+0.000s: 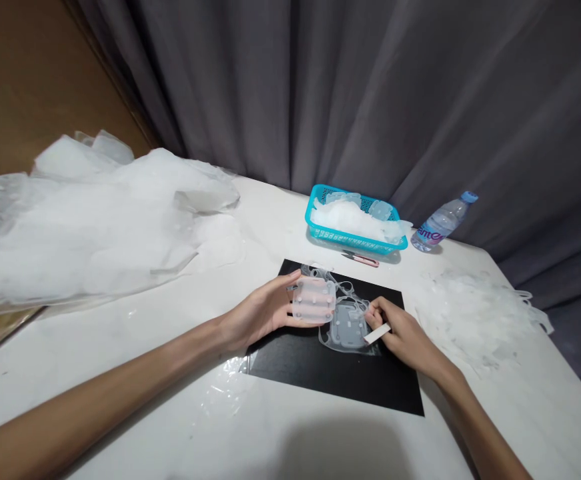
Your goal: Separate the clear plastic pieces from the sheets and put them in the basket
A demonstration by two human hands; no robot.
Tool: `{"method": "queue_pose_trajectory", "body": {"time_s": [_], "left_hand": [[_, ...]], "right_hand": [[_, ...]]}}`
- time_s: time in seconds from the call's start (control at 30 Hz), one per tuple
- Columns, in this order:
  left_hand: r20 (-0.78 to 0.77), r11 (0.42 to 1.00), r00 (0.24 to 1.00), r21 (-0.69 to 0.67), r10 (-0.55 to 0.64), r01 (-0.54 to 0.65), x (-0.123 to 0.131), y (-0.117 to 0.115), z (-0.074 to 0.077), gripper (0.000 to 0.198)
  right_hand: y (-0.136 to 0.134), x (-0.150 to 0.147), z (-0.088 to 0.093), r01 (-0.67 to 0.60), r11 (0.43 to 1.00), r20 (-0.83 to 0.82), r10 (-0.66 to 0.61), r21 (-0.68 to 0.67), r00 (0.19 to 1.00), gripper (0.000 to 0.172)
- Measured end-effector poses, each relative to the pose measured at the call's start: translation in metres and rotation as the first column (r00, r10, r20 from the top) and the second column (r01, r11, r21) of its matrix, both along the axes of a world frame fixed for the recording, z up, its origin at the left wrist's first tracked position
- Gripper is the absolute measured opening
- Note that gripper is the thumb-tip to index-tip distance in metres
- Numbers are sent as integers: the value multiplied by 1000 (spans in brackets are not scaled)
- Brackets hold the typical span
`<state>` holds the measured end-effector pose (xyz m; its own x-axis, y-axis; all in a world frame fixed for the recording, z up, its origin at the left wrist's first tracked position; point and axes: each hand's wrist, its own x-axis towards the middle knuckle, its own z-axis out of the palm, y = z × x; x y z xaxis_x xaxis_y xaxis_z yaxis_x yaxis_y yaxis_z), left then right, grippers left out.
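Observation:
In my left hand (270, 303) rests a clear, rounded-square silicone piece (314, 300) with small round bumps; the thumb is along its upper edge and the fingers are behind it. My right hand (390, 327) is closed around a thin tool with a flat white handle (377, 334); its working end is hidden by the fingers. Under the right fingertips lies a second clear molded piece (347, 327), with loose trimmings and loops around its edges. Both hands are over a black mat (330, 378) on the white table.
A blue basket (357, 241) of clear pieces stands at the back, with pink-handled thread snips (363, 259) in front. Right of it are a water bottle (440, 223) and a heap of clear scraps (480, 317). A large plastic bag of white pieces (85, 233) covers the left side.

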<state>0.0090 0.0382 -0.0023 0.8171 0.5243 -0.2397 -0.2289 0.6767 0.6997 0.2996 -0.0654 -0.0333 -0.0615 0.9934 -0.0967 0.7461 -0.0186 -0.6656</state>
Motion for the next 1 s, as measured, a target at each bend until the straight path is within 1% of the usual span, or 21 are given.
{"method": "queue_pose_trajectory", "body": {"time_s": [0.2,0.4,0.5,0.57,0.63,0.73,0.9,1.0], "left_hand": [[-30,1000,999,-17,26,-26,1,0,3,50],[-4,1000,1000,-12,10,-10,1,0,4,49],[-8,1000,1000,-6,9,-9,0,0,3,49],[-15,1000,1000,9,10,-10,0,0,3,48],[-15,1000,1000,21,9,-9,0,0,4,48],[-11,999,1000,32,8,-8,1,0,5,48],[-11,999,1000,49,-5,5,1,0,4,49],[-10,998,1000,61,-14,14,1,1,1,50]], "right_hand": [[0,-2,3,-23,1000,19,23,13,1000,25],[1,0,5,-18,1000,16,18,1,1000,28],[3,0,2,-6,1000,20,5,16,1000,30],[4,0,-1,32,999,22,-33,44,999,33],[5,0,-6,116,990,7,-117,86,993,37],[8,5,-13,247,960,-36,-245,131,969,44],[15,17,-16,338,931,-115,-323,138,939,52],[16,20,-13,387,907,-153,-364,168,919,49]]}}
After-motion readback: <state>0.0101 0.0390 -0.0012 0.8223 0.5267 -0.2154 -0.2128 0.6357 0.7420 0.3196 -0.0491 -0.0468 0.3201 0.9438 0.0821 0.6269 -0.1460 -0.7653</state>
